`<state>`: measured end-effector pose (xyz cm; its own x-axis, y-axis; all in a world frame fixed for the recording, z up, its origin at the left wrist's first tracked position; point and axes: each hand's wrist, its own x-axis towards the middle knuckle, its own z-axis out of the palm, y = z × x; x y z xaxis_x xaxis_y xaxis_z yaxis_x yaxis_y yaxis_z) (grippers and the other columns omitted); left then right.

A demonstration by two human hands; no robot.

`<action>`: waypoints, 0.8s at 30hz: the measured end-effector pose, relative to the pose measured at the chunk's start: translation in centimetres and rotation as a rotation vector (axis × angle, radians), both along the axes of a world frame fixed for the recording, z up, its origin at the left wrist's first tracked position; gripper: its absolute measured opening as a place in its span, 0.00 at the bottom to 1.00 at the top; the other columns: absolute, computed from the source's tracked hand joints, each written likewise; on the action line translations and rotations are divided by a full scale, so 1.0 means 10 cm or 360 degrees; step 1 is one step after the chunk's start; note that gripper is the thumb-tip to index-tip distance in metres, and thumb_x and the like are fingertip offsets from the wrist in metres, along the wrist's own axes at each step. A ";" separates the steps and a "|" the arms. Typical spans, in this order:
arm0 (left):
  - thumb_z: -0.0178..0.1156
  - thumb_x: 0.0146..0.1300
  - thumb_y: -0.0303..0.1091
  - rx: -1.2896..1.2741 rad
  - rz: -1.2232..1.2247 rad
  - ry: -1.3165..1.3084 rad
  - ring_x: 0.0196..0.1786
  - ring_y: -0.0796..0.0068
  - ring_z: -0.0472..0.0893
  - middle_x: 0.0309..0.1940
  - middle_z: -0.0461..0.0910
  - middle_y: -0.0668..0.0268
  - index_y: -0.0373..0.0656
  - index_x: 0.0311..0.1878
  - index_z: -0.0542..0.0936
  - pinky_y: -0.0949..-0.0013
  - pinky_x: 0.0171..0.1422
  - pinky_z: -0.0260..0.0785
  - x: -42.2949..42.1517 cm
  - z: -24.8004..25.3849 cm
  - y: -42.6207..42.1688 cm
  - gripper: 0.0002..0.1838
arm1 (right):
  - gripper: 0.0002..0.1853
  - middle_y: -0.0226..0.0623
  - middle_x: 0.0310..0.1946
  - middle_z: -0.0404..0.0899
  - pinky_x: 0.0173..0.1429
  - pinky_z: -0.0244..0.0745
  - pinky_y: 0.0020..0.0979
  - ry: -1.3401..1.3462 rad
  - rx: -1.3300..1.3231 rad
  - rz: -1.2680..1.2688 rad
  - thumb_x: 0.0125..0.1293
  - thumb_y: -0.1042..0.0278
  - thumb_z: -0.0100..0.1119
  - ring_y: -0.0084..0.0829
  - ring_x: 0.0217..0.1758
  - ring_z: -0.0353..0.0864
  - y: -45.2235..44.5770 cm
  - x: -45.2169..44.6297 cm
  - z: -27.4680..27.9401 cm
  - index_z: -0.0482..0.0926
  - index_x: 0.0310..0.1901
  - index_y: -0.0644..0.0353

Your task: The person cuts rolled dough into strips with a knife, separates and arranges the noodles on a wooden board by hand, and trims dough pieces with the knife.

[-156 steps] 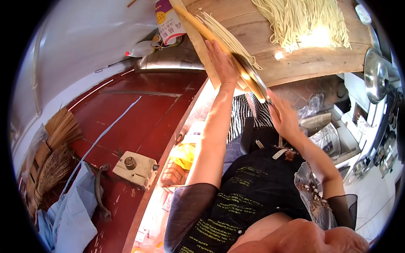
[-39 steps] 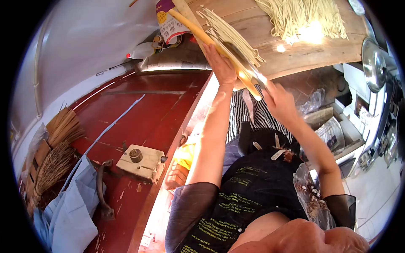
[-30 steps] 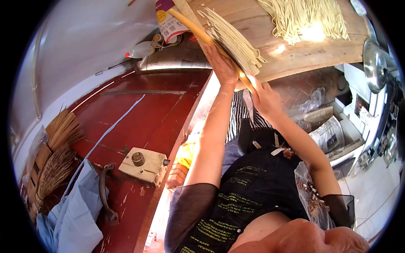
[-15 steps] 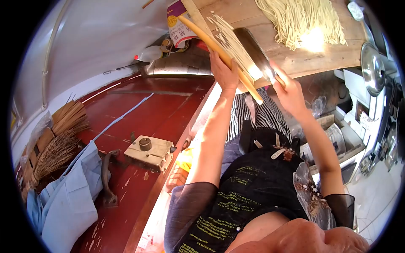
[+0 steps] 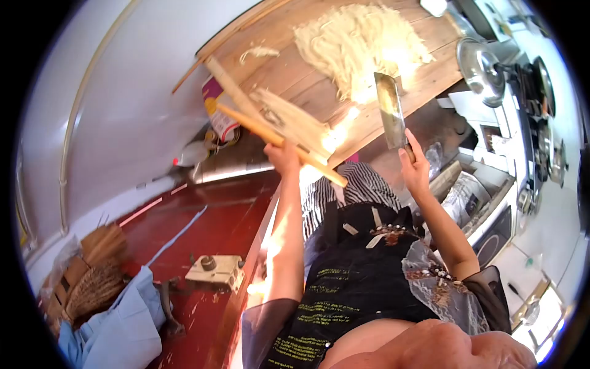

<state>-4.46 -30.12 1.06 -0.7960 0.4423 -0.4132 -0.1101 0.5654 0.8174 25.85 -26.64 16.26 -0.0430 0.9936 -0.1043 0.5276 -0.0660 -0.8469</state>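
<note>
My left hand (image 5: 284, 158) is wrapped round a long wooden rolling pin (image 5: 255, 128), which slants across the board's near left side. Beside the pin lies a narrow folded strip of dough (image 5: 295, 126), with cut noodles at its far end. My right hand (image 5: 416, 167) grips the handle of a cleaver (image 5: 388, 111). Its broad blade points up and away, apart from the dough, near the front edge of the wooden board (image 5: 439, 27). A wide heap of cut noodles (image 5: 338, 46) lies farther back in bright sunlight.
A small dough scrap (image 5: 258, 53) lies at the back left. A purple and white bag (image 5: 216, 101) stands beyond the board's left edge. Pot lids (image 5: 481, 71) are at the right. A red surface (image 5: 215, 227) on the left holds a switch box (image 5: 215, 270), blue cloth (image 5: 117, 320) and brooms (image 5: 95, 283).
The cleaver has lifted away from the dough strip to the right, its blade now turned upward. The view has shifted, showing more of the board. My left hand keeps hold of the rolling pin.
</note>
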 end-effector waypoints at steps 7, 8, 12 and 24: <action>0.52 0.67 0.38 0.0911 0.0408 -0.1014 0.33 0.68 0.76 0.37 0.72 0.60 0.38 0.48 0.67 0.65 0.36 0.72 0.10 0.74 0.12 0.14 | 0.30 0.45 0.47 0.76 0.52 0.75 0.46 -0.0766 0.0525 -0.0168 0.65 0.68 0.56 0.52 0.49 0.78 1.11 0.70 -0.26 0.67 0.69 0.41; 0.52 0.67 0.38 0.0939 0.0421 -0.0983 0.33 0.68 0.76 0.37 0.72 0.60 0.38 0.48 0.67 0.65 0.36 0.72 0.12 0.82 0.18 0.14 | 0.31 0.44 0.47 0.75 0.51 0.75 0.46 -0.0858 0.0520 -0.0169 0.64 0.68 0.55 0.52 0.48 0.78 1.31 0.84 -0.35 0.66 0.70 0.40; 0.53 0.71 0.43 0.0984 0.0539 -0.0971 0.24 0.76 0.70 0.29 0.69 0.66 0.43 0.43 0.67 0.72 0.27 0.65 0.45 1.35 0.64 0.13 | 0.33 0.45 0.45 0.74 0.50 0.75 0.47 -0.0900 0.0543 -0.0070 0.63 0.71 0.55 0.52 0.47 0.77 2.14 1.30 -0.60 0.64 0.71 0.37; 0.48 0.74 0.55 0.1281 0.0622 -0.1496 0.26 0.74 0.70 0.23 0.67 0.70 0.50 0.34 0.66 0.66 0.32 0.69 1.26 1.28 3.20 0.20 | 0.33 0.47 0.50 0.74 0.55 0.72 0.43 -0.0717 0.0507 0.0354 0.64 0.74 0.53 0.49 0.50 0.76 3.14 2.01 -0.93 0.63 0.72 0.46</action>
<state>8.16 1.93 13.85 -0.4799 0.6317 -0.6088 -0.8687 -0.2452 0.4303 46.00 4.74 6.98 -0.2746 0.9511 0.1414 0.8118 0.3082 -0.4960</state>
